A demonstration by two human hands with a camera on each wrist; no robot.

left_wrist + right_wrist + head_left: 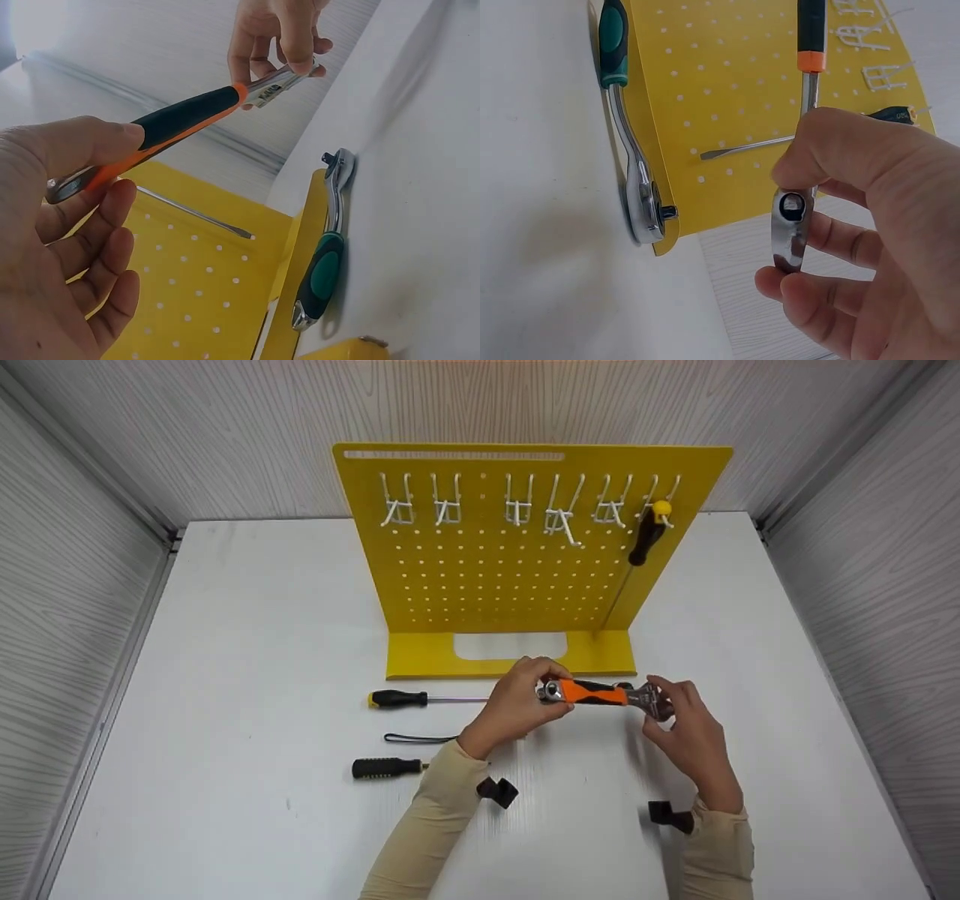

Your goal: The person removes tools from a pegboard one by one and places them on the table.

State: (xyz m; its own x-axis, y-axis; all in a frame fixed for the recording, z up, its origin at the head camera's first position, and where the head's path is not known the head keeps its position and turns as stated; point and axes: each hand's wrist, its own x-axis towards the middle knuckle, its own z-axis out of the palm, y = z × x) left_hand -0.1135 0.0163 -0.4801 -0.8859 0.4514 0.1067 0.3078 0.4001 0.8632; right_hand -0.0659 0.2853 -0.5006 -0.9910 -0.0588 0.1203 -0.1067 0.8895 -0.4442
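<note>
An adjustable wrench (595, 692) with an orange and black handle is held level above the table, in front of the yellow pegboard (495, 585). My left hand (523, 699) pinches the handle's end between thumb and fingers. At the metal head, the fingers and thumb of my right hand (691, 735) grip it, as the right wrist view also shows. A ratchet wrench (328, 247) with a green and black handle lies on the table along the board's base; in the head view the adjustable wrench mostly covers it.
White hooks (517, 506) line the board's top. From the rightmost hangs a screwdriver (649, 532). Left of my hands lie another screwdriver (397, 699), a black loop (416, 739) and a black-handled tool (386, 767), partly hidden by my left arm. Panelled walls (75, 585) enclose the table.
</note>
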